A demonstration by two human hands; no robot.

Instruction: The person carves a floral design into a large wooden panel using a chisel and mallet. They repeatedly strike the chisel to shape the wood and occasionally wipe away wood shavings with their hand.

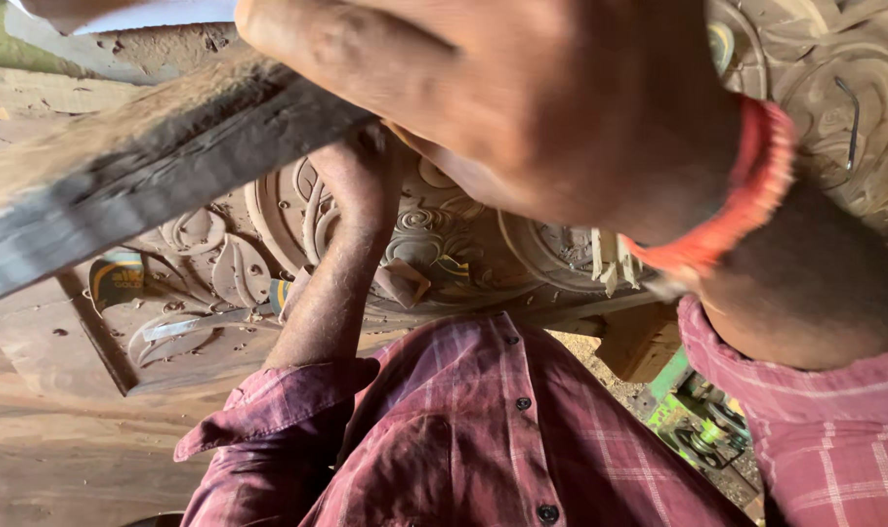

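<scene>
My right hand [522,98] fills the top of the view, very close to the camera, with a red band [746,195] on its wrist. It is shut on a rough, dark wooden bar [141,166] that slants down to the left. Below the bar, my left hand [356,185] rests as a curled fist on a carved wooden panel [444,244] with floral scrolls and round medallions. The bar hides its fingers, so I cannot see whether they hold anything. Both of my sleeves are maroon plaid.
A flat metal blade [185,322] and a round yellow-and-blue object [117,273] lie on the panel's left part. A bent metal hook [849,117] sits on the carving at upper right. A wooden block [639,342] and green machinery [698,420] are below the panel's edge.
</scene>
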